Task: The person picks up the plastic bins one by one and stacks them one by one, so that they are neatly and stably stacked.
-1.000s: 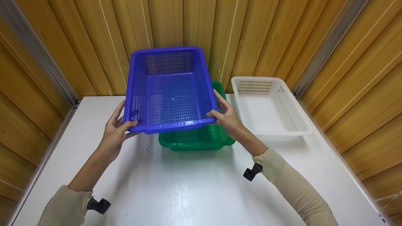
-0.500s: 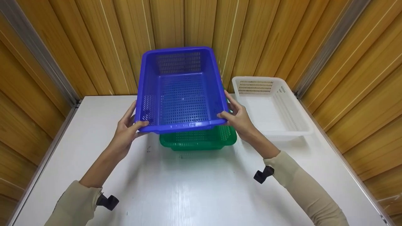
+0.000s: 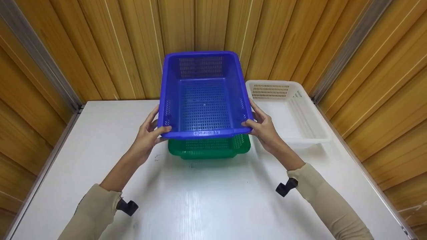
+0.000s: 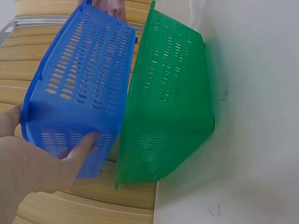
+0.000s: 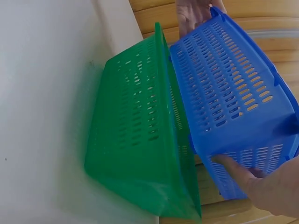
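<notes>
A blue plastic basket (image 3: 204, 106) with slotted walls is held over a green plastic basket (image 3: 209, 153) that stands on the white table. My left hand (image 3: 149, 135) grips the blue basket's near left corner, thumb over the rim and fingers against the outer wall. At the near right corner my right hand (image 3: 263, 128) grips it the same way. Both wrist views show the blue basket (image 4: 84, 79) tilted just above the rim of the green basket (image 5: 131, 112). In the head view the blue basket hides most of the green one.
To the right on the table (image 3: 200, 200) stands a white plastic basket (image 3: 290, 141), close beside the right hand. Wood-look panel walls (image 3: 210, 26) enclose the table at the back and both sides.
Both hands have carried the blue basket to the right, from above the green basket's left part to squarely over it. The green and white baskets have stayed in place.
</notes>
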The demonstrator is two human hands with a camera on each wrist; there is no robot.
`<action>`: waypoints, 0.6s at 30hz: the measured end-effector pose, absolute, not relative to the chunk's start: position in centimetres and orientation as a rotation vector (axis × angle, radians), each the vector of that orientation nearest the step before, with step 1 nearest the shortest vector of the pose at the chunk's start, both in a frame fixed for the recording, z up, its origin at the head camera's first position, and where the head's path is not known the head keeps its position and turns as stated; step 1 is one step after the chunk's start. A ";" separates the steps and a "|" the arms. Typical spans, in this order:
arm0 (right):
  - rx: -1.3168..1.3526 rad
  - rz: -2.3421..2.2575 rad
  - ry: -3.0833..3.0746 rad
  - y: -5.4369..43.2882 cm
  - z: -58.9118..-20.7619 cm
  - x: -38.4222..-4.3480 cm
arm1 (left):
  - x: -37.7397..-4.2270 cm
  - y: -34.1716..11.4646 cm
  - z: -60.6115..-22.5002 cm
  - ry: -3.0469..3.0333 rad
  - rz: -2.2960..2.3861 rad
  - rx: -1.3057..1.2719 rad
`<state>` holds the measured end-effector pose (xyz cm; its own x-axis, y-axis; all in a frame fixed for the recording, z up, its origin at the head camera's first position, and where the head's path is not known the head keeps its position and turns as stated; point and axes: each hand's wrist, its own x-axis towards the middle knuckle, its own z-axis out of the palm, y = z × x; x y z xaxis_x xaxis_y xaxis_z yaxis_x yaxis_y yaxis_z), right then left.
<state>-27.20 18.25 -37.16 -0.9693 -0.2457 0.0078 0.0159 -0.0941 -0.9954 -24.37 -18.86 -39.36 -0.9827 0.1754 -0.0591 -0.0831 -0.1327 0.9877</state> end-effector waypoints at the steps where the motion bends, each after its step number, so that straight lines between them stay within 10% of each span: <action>1: -0.256 -2.186 1.979 18.4 -37.3 -27.2 | -24.4 -18.9 -39.5 1.943 2.234 0.117; 18: -0.195 -2.096 1.983 19.6 -38.8 -26.9 | -23.8 -18.3 -40.4 1.938 2.216 0.060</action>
